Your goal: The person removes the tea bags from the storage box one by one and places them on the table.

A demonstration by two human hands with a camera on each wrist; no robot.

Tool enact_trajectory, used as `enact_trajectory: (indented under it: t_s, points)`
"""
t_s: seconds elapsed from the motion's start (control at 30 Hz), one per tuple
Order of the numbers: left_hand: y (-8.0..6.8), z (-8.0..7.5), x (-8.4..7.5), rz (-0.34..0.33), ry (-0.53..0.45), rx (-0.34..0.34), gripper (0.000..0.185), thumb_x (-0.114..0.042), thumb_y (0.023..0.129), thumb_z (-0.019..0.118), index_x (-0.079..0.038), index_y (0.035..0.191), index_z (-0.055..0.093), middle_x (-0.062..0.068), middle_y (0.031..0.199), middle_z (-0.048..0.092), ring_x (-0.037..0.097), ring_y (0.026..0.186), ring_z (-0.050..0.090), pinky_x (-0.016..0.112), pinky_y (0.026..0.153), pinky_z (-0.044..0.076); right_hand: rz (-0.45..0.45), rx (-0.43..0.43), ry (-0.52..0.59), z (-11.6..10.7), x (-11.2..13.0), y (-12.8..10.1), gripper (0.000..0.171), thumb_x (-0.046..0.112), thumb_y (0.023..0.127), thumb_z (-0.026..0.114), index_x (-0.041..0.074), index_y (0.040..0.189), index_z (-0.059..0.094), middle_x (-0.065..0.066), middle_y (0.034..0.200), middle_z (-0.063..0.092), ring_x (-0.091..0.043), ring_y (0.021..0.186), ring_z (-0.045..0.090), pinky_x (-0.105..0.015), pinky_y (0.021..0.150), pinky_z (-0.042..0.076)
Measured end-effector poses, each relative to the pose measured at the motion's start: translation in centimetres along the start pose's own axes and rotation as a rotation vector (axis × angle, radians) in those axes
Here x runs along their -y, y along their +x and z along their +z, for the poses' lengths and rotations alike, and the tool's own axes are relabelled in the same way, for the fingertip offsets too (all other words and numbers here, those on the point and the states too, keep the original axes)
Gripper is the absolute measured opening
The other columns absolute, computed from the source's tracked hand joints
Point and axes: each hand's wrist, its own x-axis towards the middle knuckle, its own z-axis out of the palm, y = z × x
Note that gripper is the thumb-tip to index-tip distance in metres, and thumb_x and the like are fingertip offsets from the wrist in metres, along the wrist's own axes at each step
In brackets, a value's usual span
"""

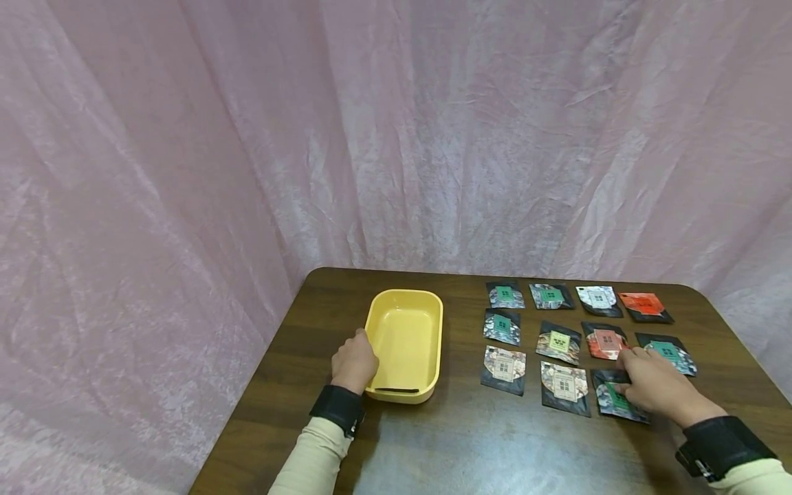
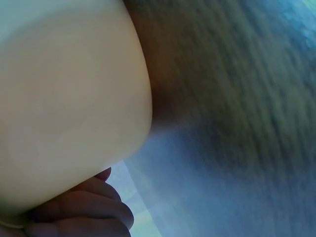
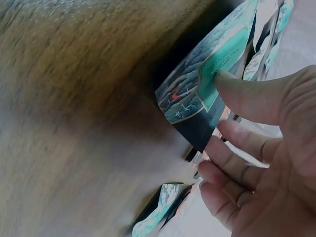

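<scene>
Sachet pinched, tub steadied

My right hand (image 1: 656,388) pinches a black green-labelled foil sachet (image 3: 207,84) near the brown wooden table's (image 1: 470,440) front edge; my left hand's (image 1: 354,361) curled fingers (image 2: 84,212) grip the yellow plastic tub (image 1: 405,344).

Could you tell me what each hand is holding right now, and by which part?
The right hand pinches a green-labelled packet at its near edge, thumb on top. The left hand grips the yellow tray by its near-left corner.

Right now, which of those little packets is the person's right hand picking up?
The green-labelled packet at the near right corner of the grid; the right hand pinches it, the rest lie untouched.
</scene>
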Motion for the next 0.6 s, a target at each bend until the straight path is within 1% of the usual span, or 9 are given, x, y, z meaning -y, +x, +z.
enact_trajectory:
  t_s: [0.03, 0.17, 0.33, 0.6]
  points:
    - [0.0, 0.02, 0.01, 0.001, -0.001, -0.002, 0.034, -0.013, 0.1, 0.064, 0.0, 0.131, 0.059, 0.018, 0.1, 0.071, 0.032, 0.088, 0.07, 0.051, 0.078, 0.058, 0.007, -0.01, -0.015, 0.01, 0.05, -0.04, 0.041, 0.023, 0.084, 0.087, -0.005, 0.103, 0.065, -0.013, 0.094, 0.065, -0.033, 0.087, 0.058, -0.059, 0.088, 0.048]
    - [-0.07, 0.12, 0.09, 0.008, 0.003, -0.01, 0.032, -0.013, 0.1, 0.063, 0.0, 0.129, 0.06, 0.018, 0.1, 0.072, 0.033, 0.089, 0.071, 0.052, 0.078, 0.058, 0.018, -0.026, -0.033, 0.06, 0.17, -0.09, 0.049, 0.024, 0.082, 0.089, -0.009, 0.107, 0.063, -0.018, 0.095, 0.065, -0.038, 0.091, 0.059, -0.064, 0.092, 0.047]
    - [-0.06, 0.22, 0.18, 0.015, 0.004, -0.017, 0.029, -0.013, 0.1, 0.063, 0.0, 0.127, 0.06, 0.017, 0.098, 0.071, 0.032, 0.086, 0.07, 0.051, 0.076, 0.057, 0.039, -0.017, -0.029, -0.1, 0.24, -0.09, 0.05, 0.025, 0.083, 0.089, -0.009, 0.108, 0.063, -0.019, 0.097, 0.065, -0.037, 0.09, 0.058, -0.06, 0.087, 0.048]
    - [-0.08, 0.14, 0.09, 0.013, 0.006, -0.016, 0.03, -0.013, 0.1, 0.064, 0.0, 0.127, 0.06, 0.017, 0.098, 0.072, 0.031, 0.086, 0.07, 0.05, 0.076, 0.057, 0.054, -0.016, -0.056, -0.16, 0.15, -0.15, 0.054, 0.03, 0.083, 0.089, -0.009, 0.11, 0.063, -0.018, 0.095, 0.063, -0.037, 0.089, 0.057, -0.059, 0.085, 0.048]
